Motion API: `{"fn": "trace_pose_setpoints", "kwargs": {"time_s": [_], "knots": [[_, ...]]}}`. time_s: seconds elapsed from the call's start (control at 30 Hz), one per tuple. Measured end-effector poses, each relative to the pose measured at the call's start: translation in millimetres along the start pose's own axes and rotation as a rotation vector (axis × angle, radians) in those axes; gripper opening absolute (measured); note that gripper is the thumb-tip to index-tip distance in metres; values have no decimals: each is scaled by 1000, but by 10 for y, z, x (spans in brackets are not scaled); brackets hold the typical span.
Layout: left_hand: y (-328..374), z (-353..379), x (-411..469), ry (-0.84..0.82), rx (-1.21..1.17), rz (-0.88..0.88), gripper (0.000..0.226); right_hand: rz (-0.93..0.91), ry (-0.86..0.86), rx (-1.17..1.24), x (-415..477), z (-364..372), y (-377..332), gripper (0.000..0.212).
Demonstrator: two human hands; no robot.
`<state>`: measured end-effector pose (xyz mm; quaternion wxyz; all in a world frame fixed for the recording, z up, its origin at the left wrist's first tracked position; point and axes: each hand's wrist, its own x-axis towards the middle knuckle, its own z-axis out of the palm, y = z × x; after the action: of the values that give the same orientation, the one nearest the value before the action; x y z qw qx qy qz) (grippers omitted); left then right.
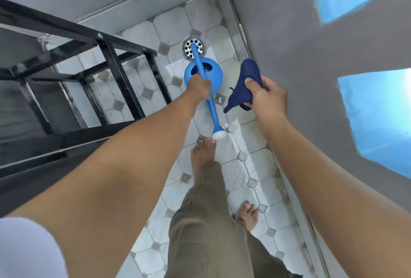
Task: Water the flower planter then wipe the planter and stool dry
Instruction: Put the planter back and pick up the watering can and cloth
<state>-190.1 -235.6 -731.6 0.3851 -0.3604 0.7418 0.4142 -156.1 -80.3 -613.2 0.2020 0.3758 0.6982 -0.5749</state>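
Observation:
A blue watering can [216, 73] hangs low over the tiled floor, gripped at its handle by my left hand [198, 87]. Its long spout [214, 113] points back toward my feet and ends in a white rose head. My right hand [265, 97] is closed on a dark blue cloth [244, 79], which dangles below the fingers, just right of the can. No planter or stool shows in this view.
A round metal floor drain [193, 49] lies just beyond the can. A black metal railing [106, 59] runs along the left. A grey wall [289, 33] with blue openings stands on the right. The white tiles [242, 166] look wet. My bare feet stand on the narrow floor.

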Motion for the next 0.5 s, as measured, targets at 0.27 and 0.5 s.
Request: {"fn": "trace_pose_setpoints", "kwargs": {"time_s": [0.27,0.5], "knots": [[51,-38,-198,36,-118,-46,37,28,-34,84,134,119,43,18],[-13,-231,-756,-494,-500,-147,64,45,-59,187,157,245,-114,17]]}}
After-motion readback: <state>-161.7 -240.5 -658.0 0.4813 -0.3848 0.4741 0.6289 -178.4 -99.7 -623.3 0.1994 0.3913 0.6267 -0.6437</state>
